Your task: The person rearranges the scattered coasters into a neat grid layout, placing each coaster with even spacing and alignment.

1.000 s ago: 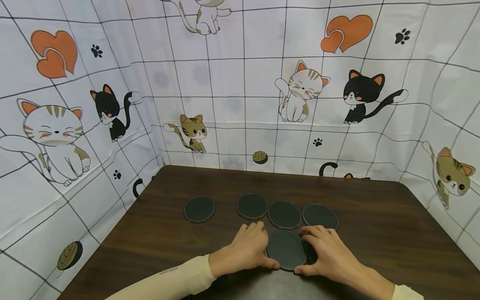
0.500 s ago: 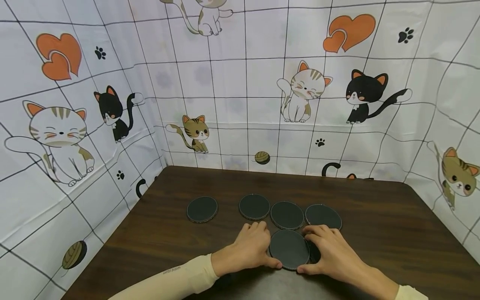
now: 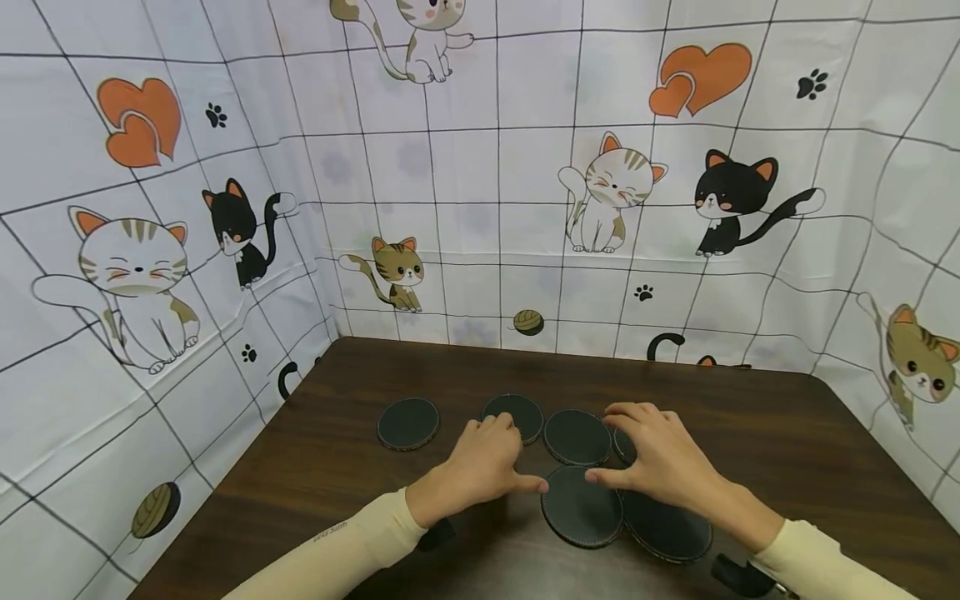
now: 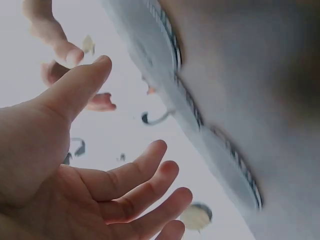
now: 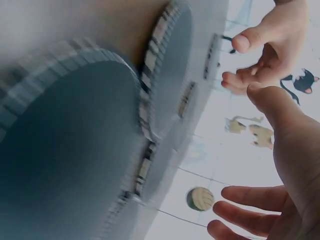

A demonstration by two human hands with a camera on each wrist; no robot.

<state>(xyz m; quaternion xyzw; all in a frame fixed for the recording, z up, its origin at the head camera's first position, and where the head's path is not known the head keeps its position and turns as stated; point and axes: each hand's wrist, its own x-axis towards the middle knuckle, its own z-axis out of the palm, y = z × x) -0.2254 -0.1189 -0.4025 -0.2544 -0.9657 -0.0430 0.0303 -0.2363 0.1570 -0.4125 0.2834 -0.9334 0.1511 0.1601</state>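
Note:
Several dark round discs with ridged rims, like coasters, lie flat on the table. The near middle disc (image 3: 582,510) sits against the near right disc (image 3: 670,531). Behind them is a row: a back middle disc (image 3: 577,439), a back right disc (image 3: 622,447) mostly hidden by my right hand, and a back left disc (image 3: 525,408) partly behind my left hand. My left hand (image 3: 480,467) hovers left of the near middle disc, fingers relaxed and holding nothing. My right hand (image 3: 663,458) is raised over the near right disc, thumb and fingers apart, with nothing in it.
Another disc (image 3: 408,424) lies apart at the left. The dark wooden table (image 3: 315,475) has rounded far corners. A white grid curtain (image 3: 457,175) with printed cats surrounds it at the back and sides.
Both hands have come off the near middle disc and risen from the table; the right one also moved farther back. The near right disc is now mostly uncovered. The view tilted slightly.

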